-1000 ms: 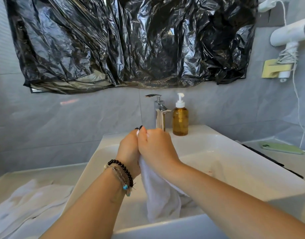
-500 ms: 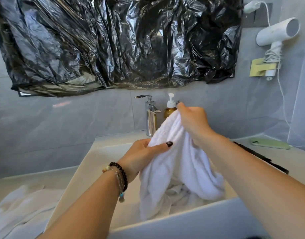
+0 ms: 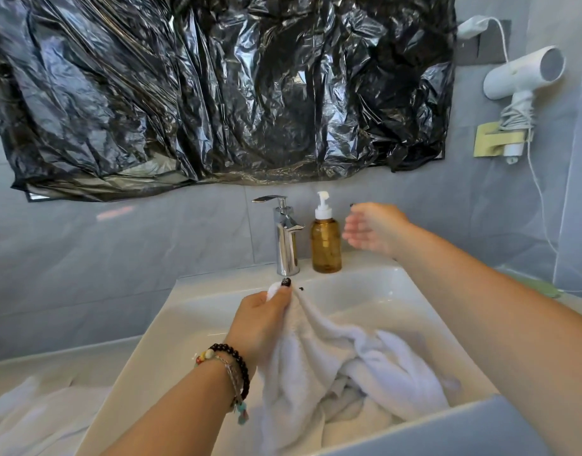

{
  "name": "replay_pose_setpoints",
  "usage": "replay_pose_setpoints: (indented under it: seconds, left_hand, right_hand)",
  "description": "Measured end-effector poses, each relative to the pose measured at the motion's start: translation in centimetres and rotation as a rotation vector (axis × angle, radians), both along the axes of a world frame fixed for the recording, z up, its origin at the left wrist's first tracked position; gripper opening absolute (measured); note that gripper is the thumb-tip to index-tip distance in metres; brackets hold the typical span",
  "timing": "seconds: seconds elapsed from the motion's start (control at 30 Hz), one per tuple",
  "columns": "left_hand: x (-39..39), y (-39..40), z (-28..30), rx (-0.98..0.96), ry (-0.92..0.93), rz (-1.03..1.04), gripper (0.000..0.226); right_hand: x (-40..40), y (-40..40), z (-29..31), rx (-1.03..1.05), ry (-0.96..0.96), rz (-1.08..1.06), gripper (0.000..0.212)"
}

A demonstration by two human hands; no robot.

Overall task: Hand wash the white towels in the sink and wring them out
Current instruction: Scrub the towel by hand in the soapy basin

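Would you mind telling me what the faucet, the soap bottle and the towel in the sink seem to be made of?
Faucet: likely chrome-plated metal, given its mirror-bright reflections. Soap bottle: translucent amber body, glass or plastic, with a matte white pump that looks plastic. Towel: white terry-like cloth, soft and nubby, folding limply.

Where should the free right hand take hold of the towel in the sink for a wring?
Probably the thick fold running down-right from the left hand, which pinches the towel by its top corner. Bring the right hand down from above, fingers wrapping across the ridge: it is raised, bunched and faces that side.
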State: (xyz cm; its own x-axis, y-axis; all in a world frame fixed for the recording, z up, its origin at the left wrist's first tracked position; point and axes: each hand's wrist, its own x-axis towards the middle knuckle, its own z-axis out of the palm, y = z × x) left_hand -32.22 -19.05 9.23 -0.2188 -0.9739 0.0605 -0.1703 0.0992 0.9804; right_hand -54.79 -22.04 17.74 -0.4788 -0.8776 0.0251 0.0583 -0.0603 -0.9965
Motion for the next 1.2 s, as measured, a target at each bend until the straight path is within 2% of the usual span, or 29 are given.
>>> replay_pose_setpoints:
  seconds: [0.1, 0.27, 0.47, 0.83, 1.2]
  left_hand:
    - [-0.1, -0.1, -0.6, 0.012, -0.021, -0.008, 0.036]
    - [-0.1, -0.2, -0.8, 0.026, -0.002, -0.024, 0.033]
    - [-0.3, 0.0, -0.6, 0.02, 0.003, -0.039, 0.034]
    - [-0.2, 0.0, -0.9, 0.002, 0.01, -0.085, 0.033]
    - [-0.4, -0.4, -1.2, -0.022, 0.01, -0.104, 0.033]
  right_hand:
    - [-0.1, -2.5, 2.6, 0.001, -0.144, 0.078, 0.033]
    - [0.9, -4.9, 2.9, 0.094, -0.161, 0.185, 0.04]
    - [1.6, -6.6, 3.6, -0.008, -0.266, 0.232, 0.021]
    - [0.7, -7.1, 3.8, -0.002, -0.273, 0.28, 0.015]
    - [0.7, -7.0, 3.3, -0.009, -0.305, 0.229, 0.018]
